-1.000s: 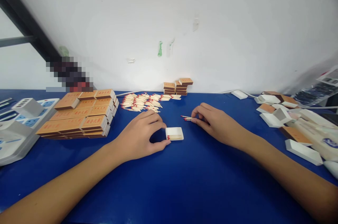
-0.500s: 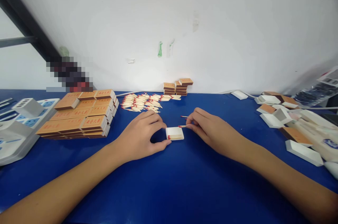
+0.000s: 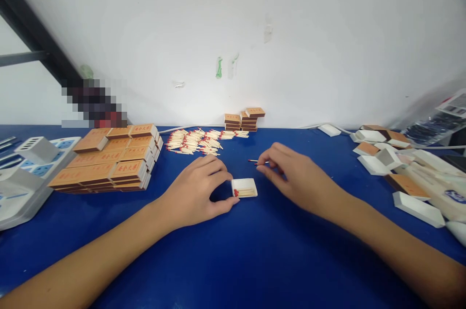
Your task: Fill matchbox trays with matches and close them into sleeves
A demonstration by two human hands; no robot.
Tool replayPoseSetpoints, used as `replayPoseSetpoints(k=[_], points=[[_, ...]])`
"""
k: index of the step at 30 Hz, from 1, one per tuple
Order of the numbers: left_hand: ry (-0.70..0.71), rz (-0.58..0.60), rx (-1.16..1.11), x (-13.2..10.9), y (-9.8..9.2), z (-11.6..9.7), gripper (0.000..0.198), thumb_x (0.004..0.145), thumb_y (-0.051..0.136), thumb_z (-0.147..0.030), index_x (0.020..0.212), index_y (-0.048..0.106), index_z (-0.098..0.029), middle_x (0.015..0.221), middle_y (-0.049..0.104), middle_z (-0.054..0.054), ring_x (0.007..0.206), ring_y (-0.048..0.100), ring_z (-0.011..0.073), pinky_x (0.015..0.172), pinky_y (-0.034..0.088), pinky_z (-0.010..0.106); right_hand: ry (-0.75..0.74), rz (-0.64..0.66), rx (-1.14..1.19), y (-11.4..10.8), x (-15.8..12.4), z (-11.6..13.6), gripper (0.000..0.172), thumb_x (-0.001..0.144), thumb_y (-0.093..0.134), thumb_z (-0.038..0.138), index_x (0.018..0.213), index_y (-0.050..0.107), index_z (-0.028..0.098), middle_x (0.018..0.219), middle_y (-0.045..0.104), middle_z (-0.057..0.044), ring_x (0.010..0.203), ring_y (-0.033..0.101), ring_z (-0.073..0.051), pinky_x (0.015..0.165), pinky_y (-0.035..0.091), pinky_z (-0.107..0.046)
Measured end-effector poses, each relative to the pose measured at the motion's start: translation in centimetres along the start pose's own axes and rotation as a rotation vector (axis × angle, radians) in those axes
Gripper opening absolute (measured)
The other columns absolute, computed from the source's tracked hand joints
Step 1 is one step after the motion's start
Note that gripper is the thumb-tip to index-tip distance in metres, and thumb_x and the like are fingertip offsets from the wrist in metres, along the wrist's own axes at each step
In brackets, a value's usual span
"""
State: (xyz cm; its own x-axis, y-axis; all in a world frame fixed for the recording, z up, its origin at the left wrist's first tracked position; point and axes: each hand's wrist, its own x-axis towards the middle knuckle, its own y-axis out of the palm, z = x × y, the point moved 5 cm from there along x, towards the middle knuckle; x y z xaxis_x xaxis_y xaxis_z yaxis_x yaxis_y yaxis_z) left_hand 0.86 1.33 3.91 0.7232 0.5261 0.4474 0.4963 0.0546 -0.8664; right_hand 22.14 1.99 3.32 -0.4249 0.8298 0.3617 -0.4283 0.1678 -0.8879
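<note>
My left hand [image 3: 204, 190] holds a small white matchbox tray [image 3: 244, 181] between thumb and fingertips, at the tray's left end, on the blue table. Inside, several matches [image 3: 246, 192] lie along the near side, red heads to the left. To the right and slightly farther back is my right hand [image 3: 287, 170], its fingers curled and the thumb a little apart from the index finger. Its fingertips are at the right ends of a loose match [image 3: 252, 160] and another one close by, partly hidden by the fingers. I see nothing held in it.
Loose matches [image 3: 192, 141] lie in a heap at the back, beside a small stack of matchboxes [image 3: 251, 119]. Many closed matchboxes [image 3: 109, 158] are piled left, near a white power strip [image 3: 54, 173]. White trays [image 3: 418, 209] and sleeves [image 3: 407, 186] lie right.
The match that was in my right fingers is gone from them. My right hand has moved slightly away from the tray, to the loose matches. The tray appears slightly lower and farther right.
</note>
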Motion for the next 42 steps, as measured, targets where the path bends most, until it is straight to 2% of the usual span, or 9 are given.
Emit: replayPoseSetpoints(k=[2, 6, 9, 17, 21, 27, 31, 38, 42], points=[[-0.008, 0.007, 0.000, -0.1, 0.0, 0.3, 0.022, 0.091, 0.076, -0.034, 0.106, 0.075, -0.018, 0.099, 0.071, 0.007, 0.098, 0.064, 0.0247, 0.093, 0.054, 0.042, 0.043, -0.020, -0.009, -0.2, 0.4, -2.3, 0.009, 0.102, 0.058, 0.029, 0.103, 0.064, 0.022, 0.099, 0.063, -0.006, 0.080, 0.063, -0.019, 0.070, 0.049, -0.032], [-0.023, 0.007, 0.013, -0.2, 0.0, 0.7, 0.023, 0.092, 0.076, -0.035, 0.106, 0.075, -0.017, 0.099, 0.071, 0.007, 0.099, 0.064, 0.0248, 0.093, 0.054, 0.042, 0.081, 0.091, 0.015, 0.8, 0.7, -5.0, 0.014, 0.102, 0.056, 0.031, 0.095, 0.065, 0.022, 0.093, 0.060, -0.005, 0.075, 0.060, -0.019, 0.068, 0.048, -0.032], [-0.018, 0.002, 0.017, -0.2, 0.0, 0.7, 0.025, 0.092, 0.076, -0.037, 0.106, 0.075, -0.016, 0.099, 0.071, 0.008, 0.100, 0.064, 0.0250, 0.094, 0.053, 0.042, 0.072, 0.115, 0.025, 1.4, 0.6, -4.7, 0.017, 0.103, 0.052, 0.031, 0.094, 0.064, 0.022, 0.092, 0.060, -0.005, 0.074, 0.059, -0.019, 0.068, 0.047, -0.033], [-0.010, 0.013, -0.005, -0.1, 0.3, 0.3, 0.024, 0.091, 0.076, -0.037, 0.106, 0.075, -0.017, 0.100, 0.071, 0.008, 0.098, 0.064, 0.0251, 0.093, 0.054, 0.042, 0.114, 0.030, -0.026, 2.0, 1.4, -4.0, 0.015, 0.102, 0.055, 0.031, 0.092, 0.061, 0.022, 0.092, 0.060, -0.006, 0.081, 0.059, -0.021, 0.070, 0.046, -0.034], [-0.018, 0.013, -0.001, 0.1, 0.4, 0.5, 0.024, 0.091, 0.076, -0.036, 0.106, 0.075, -0.018, 0.100, 0.071, 0.007, 0.099, 0.064, 0.0251, 0.094, 0.054, 0.042, 0.116, -0.038, -0.001, 2.0, 1.8, -4.5, 0.008, 0.100, 0.058, 0.029, 0.103, 0.062, 0.022, 0.102, 0.062, -0.007, 0.088, 0.062, -0.023, 0.075, 0.049, -0.035], [-0.022, 0.008, 0.005, 0.1, 0.4, 0.8, 0.022, 0.091, 0.076, -0.037, 0.103, 0.075, -0.019, 0.099, 0.071, 0.007, 0.098, 0.065, 0.0248, 0.093, 0.054, 0.042, 0.133, 0.030, -0.003, 2.5, 2.6, -4.7, 0.012, 0.102, 0.056, 0.025, 0.094, 0.064, 0.021, 0.098, 0.062, -0.008, 0.087, 0.062, -0.023, 0.076, 0.049, -0.035], [-0.042, -0.013, 0.006, 0.0, 0.3, 1.0, 0.021, 0.091, 0.077, -0.036, 0.102, 0.074, -0.019, 0.098, 0.072, 0.006, 0.096, 0.065, 0.0242, 0.093, 0.054, 0.043, 0.087, 0.029, 0.029, 1.9, 2.6, -3.2, 0.013, 0.103, 0.054, 0.021, 0.092, 0.062, 0.021, 0.096, 0.063, -0.007, 0.085, 0.062, -0.021, 0.074, 0.049, -0.034], [-0.084, -0.020, 0.031, 0.0, 0.1, 1.2, 0.022, 0.089, 0.078, -0.035, 0.103, 0.073, -0.018, 0.102, 0.073, 0.007, 0.102, 0.065, 0.0261, 0.097, 0.054, 0.044, -0.055, 0.092, 0.006, 1.9, 0.6, 3.2, 0.009, 0.103, 0.056, 0.018, 0.096, 0.062, 0.021, 0.101, 0.064, -0.007, 0.093, 0.063, -0.023, 0.078, 0.050, -0.035], [-0.080, -0.016, 0.029, 0.1, 0.1, 1.3, 0.021, 0.089, 0.077, -0.034, 0.102, 0.073, -0.017, 0.100, 0.073, 0.007, 0.100, 0.065, 0.0259, 0.095, 0.054, 0.044, -0.051, 0.104, 0.018, 1.7, 0.9, 3.5, 0.004, 0.101, 0.059, 0.020, 0.101, 0.063, 0.021, 0.103, 0.065, -0.006, 0.091, 0.064, -0.021, 0.077, 0.049, -0.034]])
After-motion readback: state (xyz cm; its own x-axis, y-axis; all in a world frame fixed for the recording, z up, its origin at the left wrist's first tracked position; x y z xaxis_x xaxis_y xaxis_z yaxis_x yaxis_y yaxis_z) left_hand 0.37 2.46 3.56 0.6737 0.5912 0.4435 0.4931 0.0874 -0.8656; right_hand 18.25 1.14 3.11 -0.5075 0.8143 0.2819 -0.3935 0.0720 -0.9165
